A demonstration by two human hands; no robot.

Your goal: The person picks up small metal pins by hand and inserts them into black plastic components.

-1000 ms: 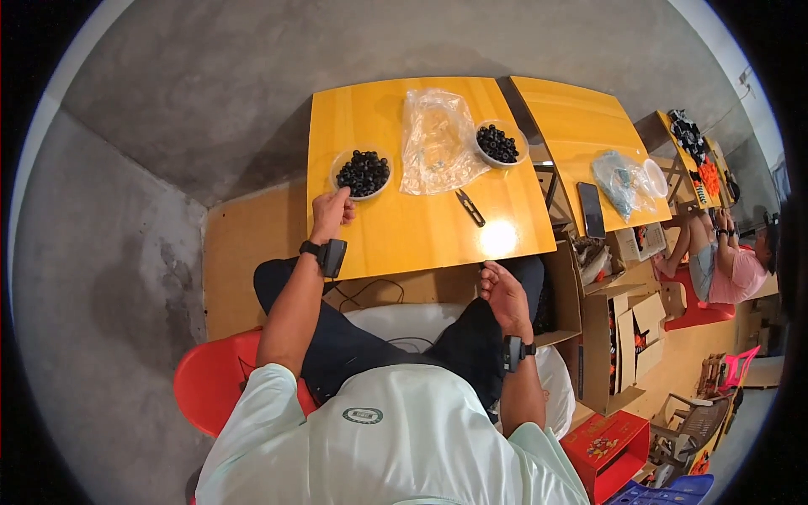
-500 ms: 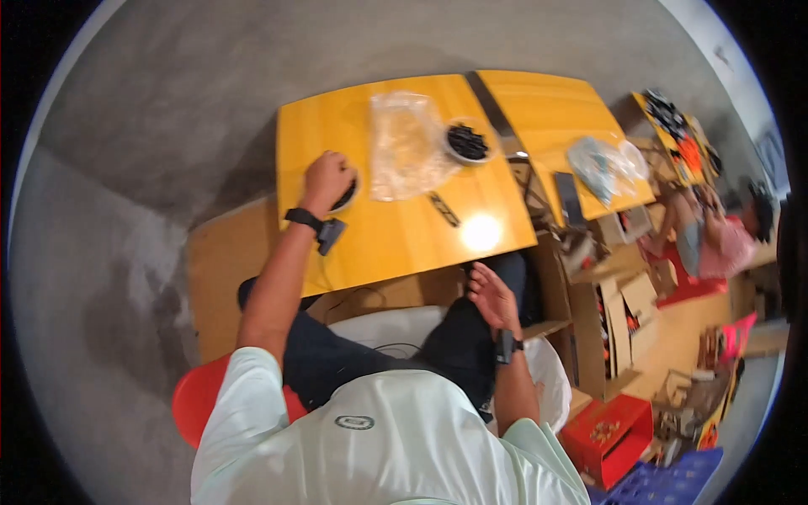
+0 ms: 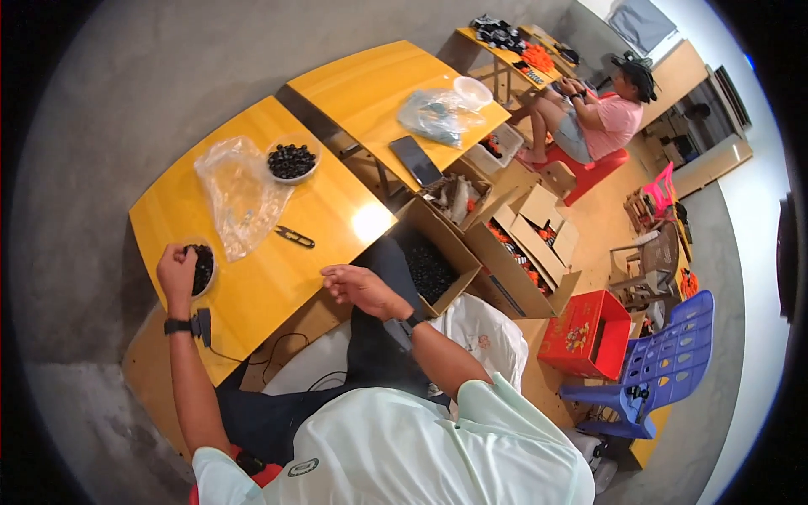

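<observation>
My left hand (image 3: 176,273) is at a small bowl (image 3: 208,287) of black pieces at the table's near left. Its fingers are bent together over the rim; what they hold, if anything, is too small to make out. By the table's front edge, my right hand (image 3: 362,289) is raised with fingers stretched out and holds nothing. A larger clear bowl (image 3: 292,174) of round black pieces stands farther back. Beside it lies a crumpled clear plastic bag (image 3: 238,198), and black thread snips (image 3: 295,236) rest on the yellow table (image 3: 290,290).
To my right stands an open carton (image 3: 461,290) of small black pieces, with another cardboard box (image 3: 523,244) beyond. A second yellow table (image 3: 353,84) carries a phone (image 3: 415,161) and a plastic bag (image 3: 438,116). A seated person (image 3: 602,118) works farther off. A blue chair (image 3: 665,362) stands at right.
The view has swung to the right. My right hand has risen from over my lap to the table's front edge. My left hand stays at the small bowl.
</observation>
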